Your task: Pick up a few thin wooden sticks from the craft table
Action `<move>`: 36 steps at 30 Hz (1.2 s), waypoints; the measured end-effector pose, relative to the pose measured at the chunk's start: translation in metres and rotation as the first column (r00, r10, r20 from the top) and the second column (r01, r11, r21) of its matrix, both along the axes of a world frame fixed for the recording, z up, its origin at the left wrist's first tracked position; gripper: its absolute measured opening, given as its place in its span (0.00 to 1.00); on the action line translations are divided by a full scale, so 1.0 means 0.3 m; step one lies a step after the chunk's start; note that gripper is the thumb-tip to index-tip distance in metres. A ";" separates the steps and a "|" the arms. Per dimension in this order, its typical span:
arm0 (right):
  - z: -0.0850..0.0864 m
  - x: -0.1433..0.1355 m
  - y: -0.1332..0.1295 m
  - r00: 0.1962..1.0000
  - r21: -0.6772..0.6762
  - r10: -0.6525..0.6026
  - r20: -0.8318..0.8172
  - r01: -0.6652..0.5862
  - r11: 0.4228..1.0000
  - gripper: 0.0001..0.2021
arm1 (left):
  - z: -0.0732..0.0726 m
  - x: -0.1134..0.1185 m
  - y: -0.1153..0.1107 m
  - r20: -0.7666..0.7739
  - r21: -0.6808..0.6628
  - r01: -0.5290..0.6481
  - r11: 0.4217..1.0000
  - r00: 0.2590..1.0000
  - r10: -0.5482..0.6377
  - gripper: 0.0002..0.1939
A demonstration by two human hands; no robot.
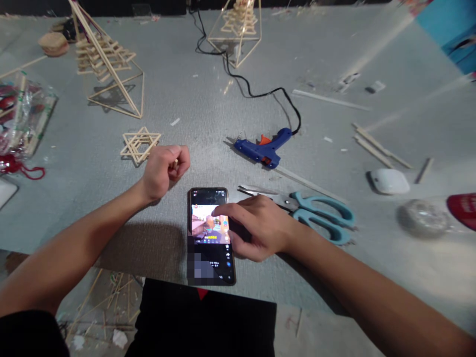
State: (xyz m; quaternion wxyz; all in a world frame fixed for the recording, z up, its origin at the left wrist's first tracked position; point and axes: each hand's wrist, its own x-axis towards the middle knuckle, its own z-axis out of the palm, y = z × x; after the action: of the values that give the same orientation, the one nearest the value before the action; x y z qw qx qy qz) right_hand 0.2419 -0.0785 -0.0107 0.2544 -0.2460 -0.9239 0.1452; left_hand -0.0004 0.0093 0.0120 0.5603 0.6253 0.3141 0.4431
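Note:
A smartphone (208,267) with a lit screen lies flat near the table's front edge. My right hand (260,225) is over its right side, index finger stretched onto the screen and thumb apart, holding nothing. Up and to the left of the phone, my left hand (165,171) is closed in a fist; a small pale bit shows between its fingers, too hidden to name. Just behind that fist lies a small six-pointed star of thin wooden sticks (136,144). Light-blue-handled scissors (323,208) lie partly behind my right hand, blades toward the phone.
A blue glue gun (260,151) lies mid-table, its black cord (256,95) running backward. Stick-built pyramid frames stand at the back left (141,94) and back centre (260,29). At right are a white case (389,181), loose sticks (375,148) and a bottle (427,218); plastic-wrapped packs (29,114) lie left.

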 end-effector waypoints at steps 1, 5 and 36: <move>0.000 0.000 0.000 1.000 0.007 -0.003 0.007 0.003 1.000 0.17 | -0.001 0.000 0.001 0.005 0.003 0.003 1.000 1.000 -0.004 0.27; -0.002 -0.001 0.000 1.000 0.026 -0.009 -0.003 0.009 1.000 0.18 | -0.003 -0.002 0.001 -0.015 0.020 0.004 1.000 1.000 -0.004 0.26; -0.005 -0.003 0.001 0.999 0.022 -0.045 -0.026 0.045 0.999 0.16 | -0.005 -0.003 -0.002 -0.029 0.045 -0.008 0.999 1.000 0.009 0.25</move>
State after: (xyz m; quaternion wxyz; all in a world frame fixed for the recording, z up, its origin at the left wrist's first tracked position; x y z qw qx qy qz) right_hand 0.2411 -0.0783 -0.0123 0.2723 -0.2620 -0.9163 0.1324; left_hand -0.0014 0.0086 0.0104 0.5395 0.6430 0.3149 0.4432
